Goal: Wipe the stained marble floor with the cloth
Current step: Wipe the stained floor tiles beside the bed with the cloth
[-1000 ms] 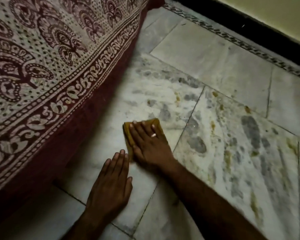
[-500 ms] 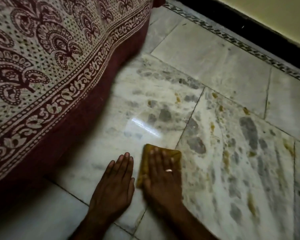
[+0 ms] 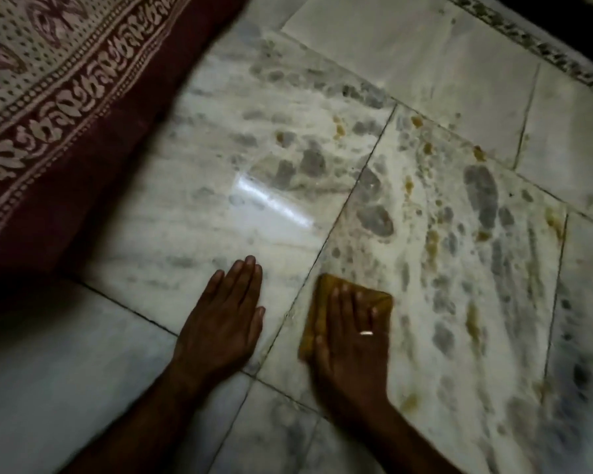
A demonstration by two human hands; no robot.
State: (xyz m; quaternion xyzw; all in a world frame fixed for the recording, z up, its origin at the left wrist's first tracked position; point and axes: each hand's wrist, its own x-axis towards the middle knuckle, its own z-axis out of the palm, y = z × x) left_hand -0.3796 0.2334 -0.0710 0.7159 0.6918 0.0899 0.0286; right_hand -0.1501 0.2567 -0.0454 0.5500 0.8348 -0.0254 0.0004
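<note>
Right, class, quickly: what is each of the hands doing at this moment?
Left hand: open, flat on the floor, holding nothing.
Right hand: open, flat, pressing the cloth.

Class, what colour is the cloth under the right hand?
Mustard yellow; the cloth shows best in the head view.

A block-printed bedspread (image 3: 65, 80) fills the upper left of the frame. Its ground is cream, scattered with small dark dots and large maroon motifs. A band of pale scroll shapes on maroon (image 3: 48, 131) runs diagonally along it, and outside that lies a plain deep-maroon edge (image 3: 131, 155) that falls into shadow at the left. Across the upper right corner runs a narrow speckled border strip (image 3: 534, 46), with dark skirting (image 3: 582, 18) just beyond it.
</note>
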